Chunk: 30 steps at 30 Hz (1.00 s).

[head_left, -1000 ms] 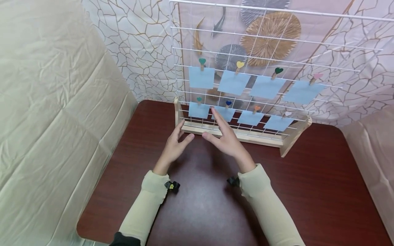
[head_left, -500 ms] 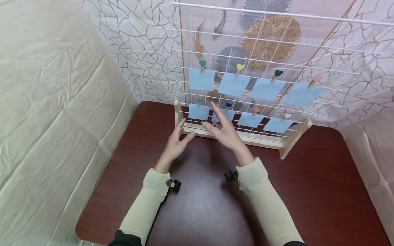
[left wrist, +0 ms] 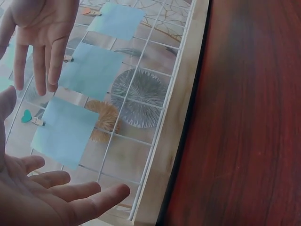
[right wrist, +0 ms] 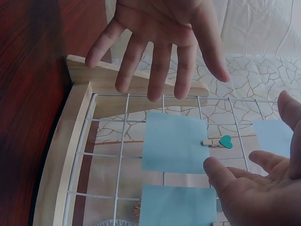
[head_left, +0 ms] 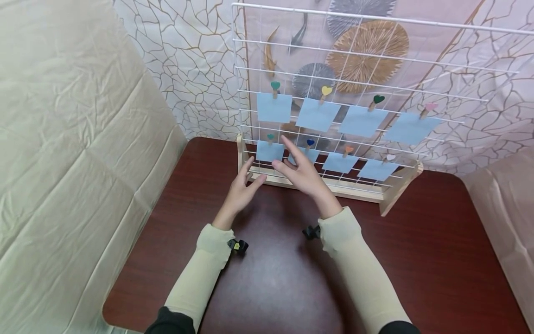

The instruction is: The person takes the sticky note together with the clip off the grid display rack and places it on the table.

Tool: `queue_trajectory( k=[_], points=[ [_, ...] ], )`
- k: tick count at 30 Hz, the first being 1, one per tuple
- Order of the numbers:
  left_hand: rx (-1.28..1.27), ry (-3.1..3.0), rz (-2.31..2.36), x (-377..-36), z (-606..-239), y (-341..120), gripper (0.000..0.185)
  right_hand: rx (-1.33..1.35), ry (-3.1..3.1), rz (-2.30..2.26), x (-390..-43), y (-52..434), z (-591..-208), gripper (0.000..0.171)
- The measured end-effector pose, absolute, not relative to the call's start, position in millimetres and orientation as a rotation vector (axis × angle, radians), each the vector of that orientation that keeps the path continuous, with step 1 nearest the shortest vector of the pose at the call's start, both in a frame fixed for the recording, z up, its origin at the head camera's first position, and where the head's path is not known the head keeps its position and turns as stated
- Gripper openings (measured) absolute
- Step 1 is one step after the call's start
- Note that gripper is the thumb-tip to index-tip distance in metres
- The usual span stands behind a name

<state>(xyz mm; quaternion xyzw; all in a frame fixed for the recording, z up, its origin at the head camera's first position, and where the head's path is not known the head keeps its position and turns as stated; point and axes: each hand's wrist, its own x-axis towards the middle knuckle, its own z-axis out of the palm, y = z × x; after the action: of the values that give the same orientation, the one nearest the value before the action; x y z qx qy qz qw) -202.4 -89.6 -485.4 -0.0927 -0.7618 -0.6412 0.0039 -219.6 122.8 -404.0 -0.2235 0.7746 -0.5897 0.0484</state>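
Both hands hover before a white wire grid rack [head_left: 375, 17], palms facing each other, nothing held. My left hand [head_left: 239, 192] has its fingers spread near the rack's lower left end. My right hand [head_left: 304, 176] points up to the left, overlapping the lower second blue paper sheet [head_left: 314, 157] in the head view. Between the fingertips appears the lower leftmost blue sheet [head_left: 268, 151], fixed by a small wooden clothespin with a teal heart [right wrist: 225, 141]. In the left wrist view the left hand [left wrist: 51, 197] lies lower left, the right hand [left wrist: 42, 37] above it.
Two rows of blue sheets hang on the grid, each under a heart-topped clothespin, such as the yellow heart [head_left: 327, 91]. A wooden base [head_left: 354, 191] supports the rack on a dark red-brown table [head_left: 438, 241]. Patterned cloth [head_left: 200, 55] stands behind, beige cloth [head_left: 62, 139] at the left.
My right hand has shifted slightly left and up in the head view. My left hand has risen a little and moved slightly right. Sheets and rack stay put.
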Motion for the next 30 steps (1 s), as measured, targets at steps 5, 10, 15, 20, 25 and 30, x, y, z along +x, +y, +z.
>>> queue_trajectory(
  k=[5,10,15,20,25,30],
  points=[
    [-0.308,-2.297,-2.096,-209.1,-486.8,-87.6,0.075,-0.685,2.378,-1.773,-222.6,120.4,-402.0,0.074],
    [-0.312,-2.275,-2.098,-213.6,-491.8,-88.2,0.073,-0.694,2.419,-1.732,-228.0,116.8,-401.2,0.075],
    [-0.264,-2.221,-2.171,-217.8,-492.6,-85.9,0.071,-0.700,2.429,-1.720,-233.3,114.7,-401.4,0.074],
    [-0.190,-2.195,-2.226,-224.2,-488.2,-84.1,0.072,-0.698,2.448,-1.701,-237.0,111.9,-401.6,0.072],
    [-0.174,-2.196,-2.189,-230.3,-484.9,-84.1,0.071,-0.650,2.488,-1.660,-240.8,108.0,-399.4,0.070],
    [-0.177,-2.200,-2.196,-233.5,-484.8,-83.5,0.068,-0.620,2.517,-1.615,-244.4,106.7,-396.4,0.069]
  ],
)
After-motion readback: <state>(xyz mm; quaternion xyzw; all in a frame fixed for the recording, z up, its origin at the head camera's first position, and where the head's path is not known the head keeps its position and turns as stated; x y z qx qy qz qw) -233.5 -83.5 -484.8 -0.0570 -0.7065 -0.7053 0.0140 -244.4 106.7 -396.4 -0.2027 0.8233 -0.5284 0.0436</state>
